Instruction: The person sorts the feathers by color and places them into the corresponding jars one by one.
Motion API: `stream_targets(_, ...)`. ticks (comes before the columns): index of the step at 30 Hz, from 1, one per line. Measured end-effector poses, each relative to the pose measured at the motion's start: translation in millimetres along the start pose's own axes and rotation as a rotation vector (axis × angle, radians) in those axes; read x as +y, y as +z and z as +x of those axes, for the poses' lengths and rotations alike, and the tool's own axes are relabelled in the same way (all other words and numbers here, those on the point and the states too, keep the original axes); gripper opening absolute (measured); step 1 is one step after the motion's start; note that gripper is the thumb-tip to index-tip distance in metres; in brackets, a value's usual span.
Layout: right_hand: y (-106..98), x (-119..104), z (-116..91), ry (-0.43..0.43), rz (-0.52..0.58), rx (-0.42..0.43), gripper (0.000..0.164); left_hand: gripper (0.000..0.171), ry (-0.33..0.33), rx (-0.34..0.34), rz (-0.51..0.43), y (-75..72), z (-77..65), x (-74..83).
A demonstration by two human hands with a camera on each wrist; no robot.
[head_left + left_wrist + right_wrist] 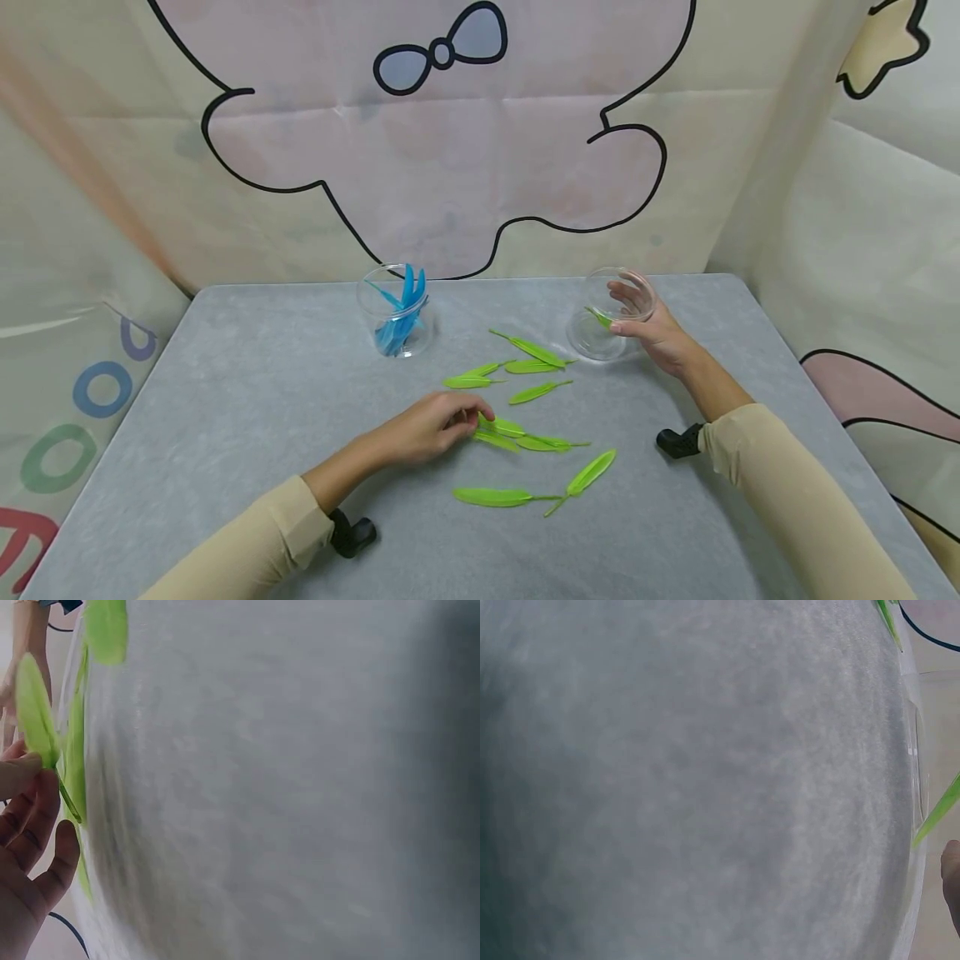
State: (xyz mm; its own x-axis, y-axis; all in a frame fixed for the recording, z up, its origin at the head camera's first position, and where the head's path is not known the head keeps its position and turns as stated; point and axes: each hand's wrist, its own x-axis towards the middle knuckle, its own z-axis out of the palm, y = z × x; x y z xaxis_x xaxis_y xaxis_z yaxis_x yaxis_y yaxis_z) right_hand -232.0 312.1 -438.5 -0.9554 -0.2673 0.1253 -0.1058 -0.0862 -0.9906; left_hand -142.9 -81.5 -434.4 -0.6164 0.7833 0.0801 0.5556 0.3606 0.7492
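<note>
My left hand (427,429) is over the middle of the table; its thumb and forefinger pinch a bright green feather (36,712), its stem trailing below the fingertips in the left wrist view. Under and beside these fingers, several more green feathers (540,444) lie in a small group. At the back right my right hand (652,329) holds a clear cup (585,343) from its right side, thumb in front and fingers showing through the wall. Inside that cup is one green feather (598,317), close to the thumb; in the right wrist view, its narrow end (928,825) slopes down.
A second clear cup (425,335) with blue feathers (401,321) stands at the back left. Green feathers lie between the cups, and two others (491,497) lie nearer the front of the grey table (247,375). A printed cloth wall (450,167) rises behind.
</note>
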Motion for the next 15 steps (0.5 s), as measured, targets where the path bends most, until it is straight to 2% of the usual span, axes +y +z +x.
stream_targets(9,0,0,0,0.009,-0.004,0.009,0.085,0.025,0.027,0.039,0.045,0.4,28.5,8.7)
stream_targets(15,0,0,0,0.001,-0.002,0.006,0.086,0.027,0.036,0.054,0.013,-0.5,49.5,15.4)
